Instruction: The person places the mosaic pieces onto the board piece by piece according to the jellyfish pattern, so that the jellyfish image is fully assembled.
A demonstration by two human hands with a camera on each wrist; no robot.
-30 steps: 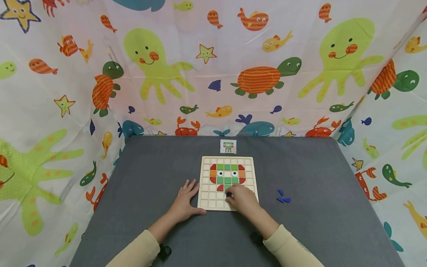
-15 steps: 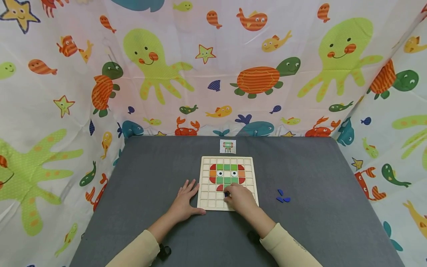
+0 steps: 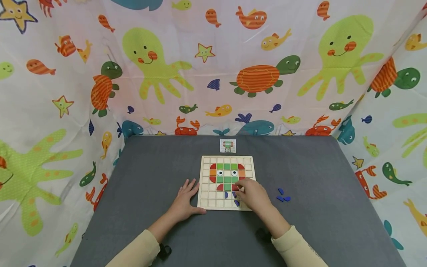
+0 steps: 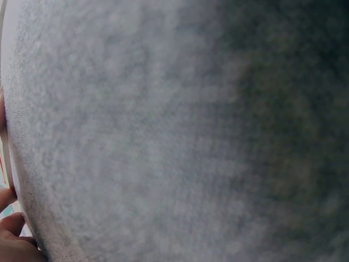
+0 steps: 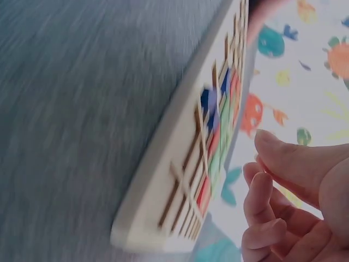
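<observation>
A wooden grid board lies on the table with green, red and orange tiles and two eye tiles set in its cells. Below the green tiles sit blue half-round pieces: one blue piece in a cell, a second blue piece beside it, a third blue piece lower down. My left hand rests at the board's left edge, fingers spread, thumb by the near corner. Over the board's right side hovers my right hand, its fingers loosely bent; the right wrist view shows nothing between thumb and fingers.
Three loose blue pieces lie on the grey table to the right of the board. Behind the board is a small picture card with a figure on a grid. A patterned curtain surrounds the table.
My right hand has let go of a blue piece on the board and moved to the right. More blue pieces now show where it was. The left hand stays put.
</observation>
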